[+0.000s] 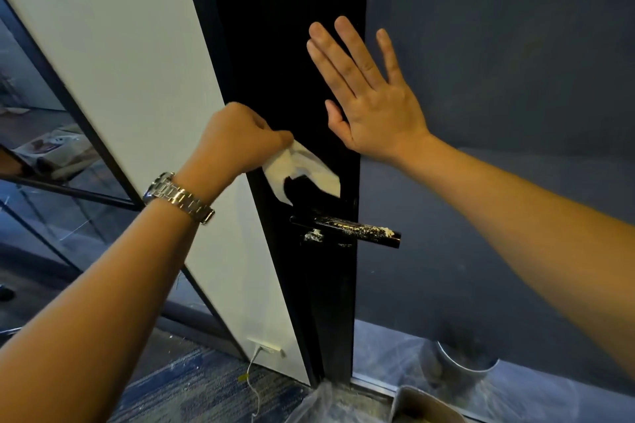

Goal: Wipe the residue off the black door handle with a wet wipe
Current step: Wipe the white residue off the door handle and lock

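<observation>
Black bar-shaped door handle [347, 230] on the narrow black door edge [292, 79], whitish residue untouched. My left hand [240, 137], grip pinching a crumpled white wet wipe [302, 165], hangs just above it. Right hand [367, 96] spread flat, bracing the door. Approach step; next: press wipe down, rub along bar.

The black door handle [357, 231] looks glossy with crusted whitish residue; the wet wipe [302, 170] is soft, creased white cloth; the wristwatch [178, 197] is polished metal.
</observation>
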The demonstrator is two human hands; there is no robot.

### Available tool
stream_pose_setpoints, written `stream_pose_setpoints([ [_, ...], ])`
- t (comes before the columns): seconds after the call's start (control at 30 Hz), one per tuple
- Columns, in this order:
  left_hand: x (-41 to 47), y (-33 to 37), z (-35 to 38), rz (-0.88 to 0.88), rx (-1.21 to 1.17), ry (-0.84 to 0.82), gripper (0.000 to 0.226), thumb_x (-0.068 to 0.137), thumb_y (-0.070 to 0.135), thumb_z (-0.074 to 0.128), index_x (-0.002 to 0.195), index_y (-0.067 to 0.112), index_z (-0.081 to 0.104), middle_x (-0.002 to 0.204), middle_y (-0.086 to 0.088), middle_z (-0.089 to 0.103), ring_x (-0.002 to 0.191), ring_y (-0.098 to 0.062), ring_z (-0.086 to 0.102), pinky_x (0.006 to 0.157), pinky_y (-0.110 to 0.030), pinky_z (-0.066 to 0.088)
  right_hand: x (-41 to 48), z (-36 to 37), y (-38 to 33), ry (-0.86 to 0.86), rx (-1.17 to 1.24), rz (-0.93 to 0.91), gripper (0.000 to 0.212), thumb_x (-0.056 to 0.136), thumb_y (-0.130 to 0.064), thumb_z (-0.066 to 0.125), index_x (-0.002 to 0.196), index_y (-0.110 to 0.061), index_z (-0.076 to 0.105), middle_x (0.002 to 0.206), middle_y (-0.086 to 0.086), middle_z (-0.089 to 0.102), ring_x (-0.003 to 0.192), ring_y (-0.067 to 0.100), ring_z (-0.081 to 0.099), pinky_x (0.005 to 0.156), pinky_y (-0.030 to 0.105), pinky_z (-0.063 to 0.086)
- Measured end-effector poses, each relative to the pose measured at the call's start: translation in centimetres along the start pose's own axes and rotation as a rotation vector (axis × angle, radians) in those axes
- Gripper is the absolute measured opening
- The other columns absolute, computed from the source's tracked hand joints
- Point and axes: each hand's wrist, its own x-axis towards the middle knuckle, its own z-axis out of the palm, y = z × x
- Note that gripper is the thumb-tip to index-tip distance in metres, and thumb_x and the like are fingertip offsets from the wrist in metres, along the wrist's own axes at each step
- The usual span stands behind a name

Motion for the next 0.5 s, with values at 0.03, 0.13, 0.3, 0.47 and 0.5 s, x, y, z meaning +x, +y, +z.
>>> stream_pose_setpoints([
  [0.03,-0.2,-0.1,-0.1,-0.007,-0.008,0.084,0.035,0.082,0.028,0.060,0.060,0.002,0.052,0.056,-0.007,0.044,0.052,-0.019,0.041,0.048,-0.023,0.032,0.0,0.0,0.0,0.001,0.001,0.000,0.056,0.092,-0.028,0.041,0.144,-0.009,0.036,0.148,0.007,0.041,0.137,0.027,0.038,0.112,0.050,0.024],
  [0.13,-0.6,-0.4,0.7,0.095,0.038,0.309,0.035,0.078,0.033,0.055,0.068,0.000,0.056,0.063,-0.013,0.050,0.058,-0.024,0.046,0.047,-0.025,0.029,0.0,0.0,0.0,-0.005,0.004,0.002,0.055,0.093,-0.029,0.040,0.144,-0.009,0.036,0.149,0.007,0.041,0.138,0.027,0.038,0.112,0.050,0.022],
  [0.3,-1.3,-1.2,5.4,0.390,0.175,0.223,0.010,0.080,0.012,0.058,0.081,0.002,0.059,0.084,-0.015,0.052,0.067,-0.030,0.053,0.057,-0.034,0.041,0.0,-0.1,0.0,-0.012,0.030,0.002,0.055,0.093,-0.027,0.041,0.144,-0.008,0.036,0.149,0.008,0.041,0.137,0.029,0.038,0.112,0.051,0.023],
  [0.47,-1.7,-1.9,7.2,0.511,0.120,0.148,0.010,0.083,0.010,0.062,0.089,0.003,0.066,0.090,-0.014,0.063,0.077,-0.025,0.061,0.068,-0.034,0.053,0.1,-0.2,-0.1,-0.012,0.022,0.006,0.055,0.092,-0.027,0.040,0.144,-0.009,0.037,0.148,0.008,0.041,0.137,0.028,0.039,0.111,0.051,0.025],
  [0.5,-1.7,-1.7,7.5,0.538,0.144,0.125,0.010,0.082,0.010,0.065,0.088,0.004,0.067,0.089,-0.013,0.064,0.080,-0.025,0.062,0.069,-0.034,0.054,0.1,-0.2,-0.1,-0.011,0.019,0.007,0.055,0.092,-0.027,0.040,0.144,-0.009,0.037,0.148,0.008,0.042,0.137,0.028,0.039,0.111,0.051,0.025],
])
